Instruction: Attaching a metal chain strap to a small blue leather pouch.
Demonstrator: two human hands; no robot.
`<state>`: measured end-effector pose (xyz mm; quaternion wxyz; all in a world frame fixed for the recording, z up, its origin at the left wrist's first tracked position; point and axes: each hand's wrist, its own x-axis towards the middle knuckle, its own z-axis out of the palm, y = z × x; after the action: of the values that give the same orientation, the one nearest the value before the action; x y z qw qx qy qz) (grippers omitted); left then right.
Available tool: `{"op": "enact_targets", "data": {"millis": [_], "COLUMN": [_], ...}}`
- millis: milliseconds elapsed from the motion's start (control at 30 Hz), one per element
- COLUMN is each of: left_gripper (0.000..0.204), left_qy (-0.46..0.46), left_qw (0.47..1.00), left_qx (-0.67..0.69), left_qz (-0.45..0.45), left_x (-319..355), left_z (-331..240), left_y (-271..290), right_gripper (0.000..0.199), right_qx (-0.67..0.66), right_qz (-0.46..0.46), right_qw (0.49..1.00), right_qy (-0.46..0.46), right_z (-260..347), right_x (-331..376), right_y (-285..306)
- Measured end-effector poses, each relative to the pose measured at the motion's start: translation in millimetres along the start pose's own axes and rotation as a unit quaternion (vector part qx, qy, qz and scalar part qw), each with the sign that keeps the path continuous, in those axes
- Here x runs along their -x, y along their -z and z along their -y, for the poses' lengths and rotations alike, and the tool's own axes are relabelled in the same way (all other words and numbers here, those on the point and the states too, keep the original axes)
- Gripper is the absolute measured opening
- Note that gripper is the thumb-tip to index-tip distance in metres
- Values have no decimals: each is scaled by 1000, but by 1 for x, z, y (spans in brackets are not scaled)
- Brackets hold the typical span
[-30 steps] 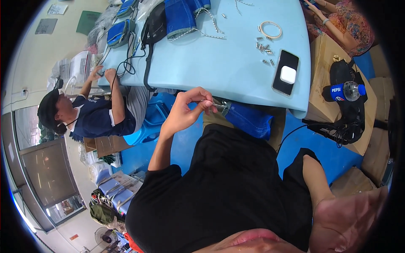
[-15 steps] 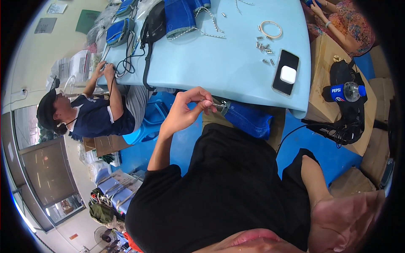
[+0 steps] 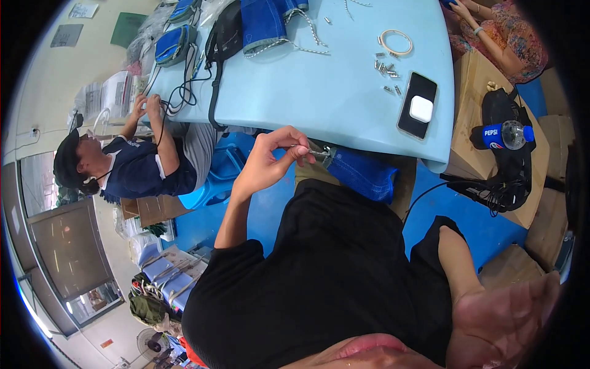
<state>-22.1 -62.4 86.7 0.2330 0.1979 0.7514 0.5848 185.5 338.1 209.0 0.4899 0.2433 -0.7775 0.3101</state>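
My left hand (image 3: 273, 154) is closed in a pinch at the table's near edge. Between its thumb and fingers is a thin patterned cord (image 3: 318, 153). This cord runs to the corner of a blue denim piece (image 3: 362, 176), which hangs over my lap, partly under the table edge. Something small and shiny sits where cord and denim meet, too small to name. My right hand (image 3: 507, 317) is raised close to the camera at the lower right, large and blurred. Its fingers cannot be made out, nor anything in them.
On the light blue table (image 3: 295, 92) lie several small metal pieces (image 3: 386, 70), a ring of tape (image 3: 396, 43), a phone (image 3: 409, 126) with a white case (image 3: 420, 109) and more blue denim (image 3: 261, 27). A bottle (image 3: 504, 134) lies on a carton. Co-workers (image 3: 141, 163) sit left and far right.
My left hand keeps its pinch on the cord in nearly the same place. My right hand shifts slightly near the camera. The co-worker at left moves their hands a little.
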Motion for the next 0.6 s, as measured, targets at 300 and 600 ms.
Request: {"op": "enact_targets", "data": {"millis": [300, 600], "left_gripper": [7, 8], "left_qy": [1, 1], "left_qw": [1000, 1000], "left_qx": [-1, -4], "left_qz": [2, 2], "left_x": [-1, 0], "left_z": [-3, -2], "left_y": [1, 1], "right_gripper": [29, 26], "right_qx": [6, 13], "right_qz": [61, 125], "right_qw": [998, 990], "right_qy": [28, 58], "right_z": [-17, -42], "right_x": [16, 6], "right_y": [23, 10]}}
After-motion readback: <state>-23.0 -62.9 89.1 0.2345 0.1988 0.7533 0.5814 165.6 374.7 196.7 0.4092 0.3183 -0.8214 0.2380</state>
